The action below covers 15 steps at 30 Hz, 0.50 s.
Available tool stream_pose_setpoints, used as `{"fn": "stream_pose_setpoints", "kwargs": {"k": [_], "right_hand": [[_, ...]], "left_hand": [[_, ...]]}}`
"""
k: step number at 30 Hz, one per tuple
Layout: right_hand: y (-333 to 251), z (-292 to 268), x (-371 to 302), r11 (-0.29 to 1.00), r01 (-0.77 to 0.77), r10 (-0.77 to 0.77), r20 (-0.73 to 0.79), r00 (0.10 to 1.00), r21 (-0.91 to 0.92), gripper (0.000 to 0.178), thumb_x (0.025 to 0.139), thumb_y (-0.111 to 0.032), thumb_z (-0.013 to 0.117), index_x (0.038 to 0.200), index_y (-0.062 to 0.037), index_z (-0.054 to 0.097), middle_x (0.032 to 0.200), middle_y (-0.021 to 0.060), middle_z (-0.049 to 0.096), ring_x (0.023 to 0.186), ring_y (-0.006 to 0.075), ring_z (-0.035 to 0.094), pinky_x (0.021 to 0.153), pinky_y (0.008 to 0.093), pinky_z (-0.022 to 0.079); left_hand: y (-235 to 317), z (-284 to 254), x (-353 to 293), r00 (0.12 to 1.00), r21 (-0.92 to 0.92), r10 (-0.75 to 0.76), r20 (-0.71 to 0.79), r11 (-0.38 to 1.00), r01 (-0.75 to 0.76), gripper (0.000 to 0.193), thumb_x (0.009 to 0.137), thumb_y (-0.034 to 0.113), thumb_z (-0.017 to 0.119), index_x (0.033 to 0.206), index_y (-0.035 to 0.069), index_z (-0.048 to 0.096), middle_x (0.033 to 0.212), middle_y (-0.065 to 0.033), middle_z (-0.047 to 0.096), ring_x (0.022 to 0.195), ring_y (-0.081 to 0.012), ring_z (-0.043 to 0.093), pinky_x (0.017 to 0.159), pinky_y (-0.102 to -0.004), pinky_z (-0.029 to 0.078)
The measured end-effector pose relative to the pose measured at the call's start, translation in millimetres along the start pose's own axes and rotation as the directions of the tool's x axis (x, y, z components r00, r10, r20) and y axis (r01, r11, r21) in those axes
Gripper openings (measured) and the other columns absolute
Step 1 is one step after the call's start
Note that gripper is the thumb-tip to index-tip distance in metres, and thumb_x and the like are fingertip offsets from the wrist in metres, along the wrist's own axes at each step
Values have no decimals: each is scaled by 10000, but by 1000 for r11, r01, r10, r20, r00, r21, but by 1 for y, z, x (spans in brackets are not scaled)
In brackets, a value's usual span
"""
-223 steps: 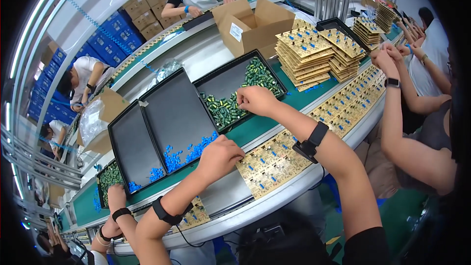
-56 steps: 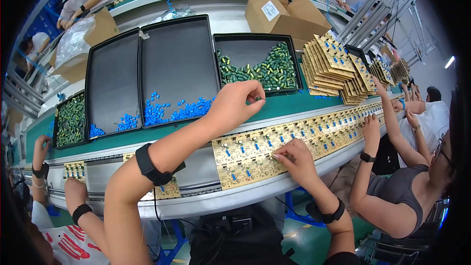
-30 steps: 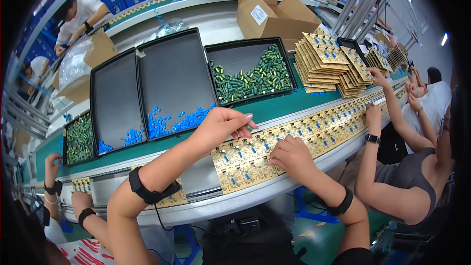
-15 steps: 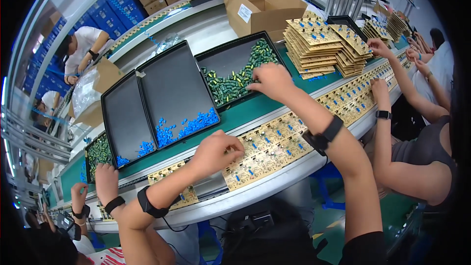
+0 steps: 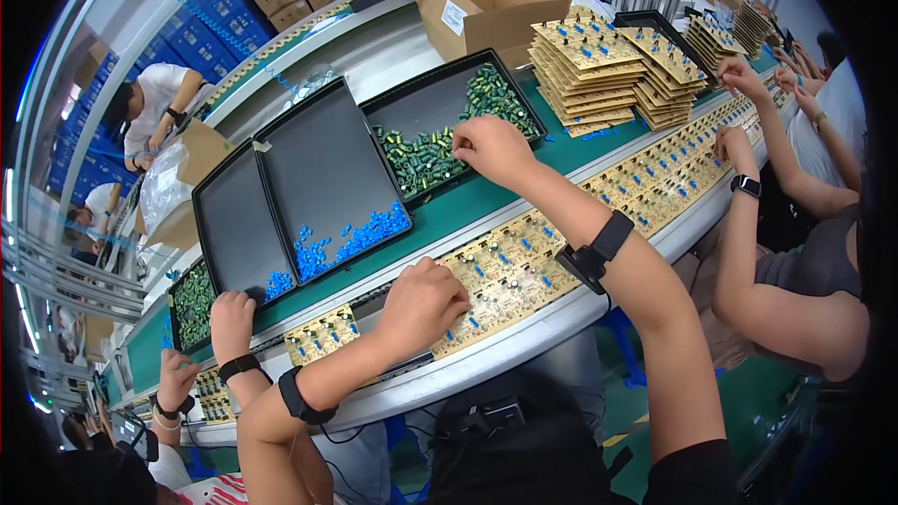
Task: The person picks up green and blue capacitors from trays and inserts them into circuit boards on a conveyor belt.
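My right hand (image 5: 496, 151) is over the black tray (image 5: 449, 192) of green cylindrical capacitors (image 5: 421, 157), its fingertips pinched together at the parts. Whether a part is between them cannot be made out. Low over the left end of a row of tan circuit boards (image 5: 505, 295) is my left hand (image 5: 421, 307), fingers curled and thumb pressed in; anything inside is hidden. The boards carry small blue and dark parts. Both wrists wear black bands.
Two black trays (image 5: 351, 164) with blue parts (image 5: 365, 234) stand left of the capacitors. Stacked boards (image 5: 585, 70) and an open carton (image 5: 486, 14) are behind. Co-workers' hands (image 5: 234, 323) work close by on the left, and others (image 5: 739, 145) on the right.
My right hand has shifted left over the capacitors, its fingertips drawn together. My left hand has turned, its fingers curled down nearer the boards. The view has shifted slightly.
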State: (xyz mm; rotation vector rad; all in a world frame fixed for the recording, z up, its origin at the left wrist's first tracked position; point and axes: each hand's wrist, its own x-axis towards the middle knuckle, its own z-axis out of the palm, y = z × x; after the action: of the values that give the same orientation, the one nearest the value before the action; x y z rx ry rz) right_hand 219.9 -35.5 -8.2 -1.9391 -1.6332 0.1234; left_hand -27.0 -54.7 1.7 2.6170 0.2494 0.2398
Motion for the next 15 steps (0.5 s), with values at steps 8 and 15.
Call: {"fn": "stream_pose_setpoints", "kwargs": {"k": [8, 15], "right_hand": [[-14, -5, -11, 981, 63, -28, -189, 982, 185, 122, 837, -133, 606, 936, -87, 663, 833, 91, 598, 769, 259, 588, 682, 353, 470], [-34, -14, -39, 975, 74, -31, -203, 979, 207, 162, 868, -113, 584, 1003, -106, 673, 827, 78, 519, 758, 228, 559, 677, 332, 458]], "left_hand": [[10, 3, -6, 966, 381, 252, 56, 889, -253, 155, 682, 130, 716, 796, 94, 618, 793, -15, 556, 799, -217, 516, 675, -338, 399], [1, 7, -9, 997, 195, 67, -42, 979, -58, 85, 708, 141, 699, 750, 100, 638, 771, -16, 587, 787, -212, 550, 671, -338, 386]]}}
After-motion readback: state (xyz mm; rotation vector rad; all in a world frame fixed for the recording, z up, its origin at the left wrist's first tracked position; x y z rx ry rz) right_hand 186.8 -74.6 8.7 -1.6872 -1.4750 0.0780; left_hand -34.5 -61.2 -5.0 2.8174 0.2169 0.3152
